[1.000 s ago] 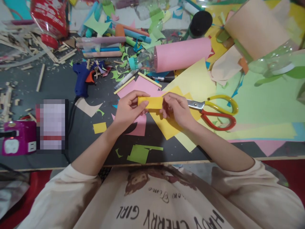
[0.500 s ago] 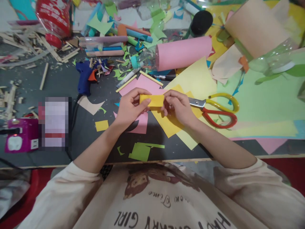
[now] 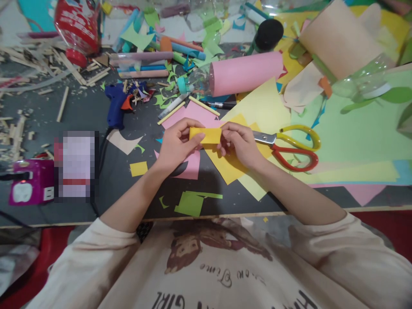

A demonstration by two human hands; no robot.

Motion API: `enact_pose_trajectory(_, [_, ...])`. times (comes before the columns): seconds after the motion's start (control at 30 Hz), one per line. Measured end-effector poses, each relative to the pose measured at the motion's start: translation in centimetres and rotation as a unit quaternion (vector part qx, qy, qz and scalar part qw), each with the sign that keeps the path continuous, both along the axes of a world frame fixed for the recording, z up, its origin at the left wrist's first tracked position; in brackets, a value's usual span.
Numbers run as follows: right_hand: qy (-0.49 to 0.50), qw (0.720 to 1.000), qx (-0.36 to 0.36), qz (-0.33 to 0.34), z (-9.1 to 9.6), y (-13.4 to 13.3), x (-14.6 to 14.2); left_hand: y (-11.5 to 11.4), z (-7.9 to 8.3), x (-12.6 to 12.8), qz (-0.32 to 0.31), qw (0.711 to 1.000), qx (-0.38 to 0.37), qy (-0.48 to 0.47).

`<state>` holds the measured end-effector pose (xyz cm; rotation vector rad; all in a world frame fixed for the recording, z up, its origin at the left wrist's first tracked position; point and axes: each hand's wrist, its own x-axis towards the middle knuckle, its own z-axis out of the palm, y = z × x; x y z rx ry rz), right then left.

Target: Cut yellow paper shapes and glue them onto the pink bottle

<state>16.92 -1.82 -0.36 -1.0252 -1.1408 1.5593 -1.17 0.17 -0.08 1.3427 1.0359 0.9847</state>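
One yellow paper strip (image 3: 211, 135) is held over the dark table (image 3: 122, 195). The left hand (image 3: 176, 143) clamps one end between thumb and fingers; the right hand (image 3: 240, 143) curls its fingers at the other, though from here I cannot tell whether they grip. Scissors (image 3: 266, 137) lie beside it.

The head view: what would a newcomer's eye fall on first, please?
Probably the small bright yellow paper near the centre, held in the left hand, with the fingers of the right hand at its other end. Next come the yellow-and-red scissors, partly hidden by the right hand, and the pink-wrapped bottle lying beyond both hands.
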Motion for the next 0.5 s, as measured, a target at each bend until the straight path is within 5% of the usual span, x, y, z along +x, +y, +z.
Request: enact_pose_trajectory(0.5, [0.0, 1.0, -0.009, 0.002, 0.03, -0.04, 0.0, -0.17, 0.17, 0.06, 0.007, 1.0, -0.028, 0.007])
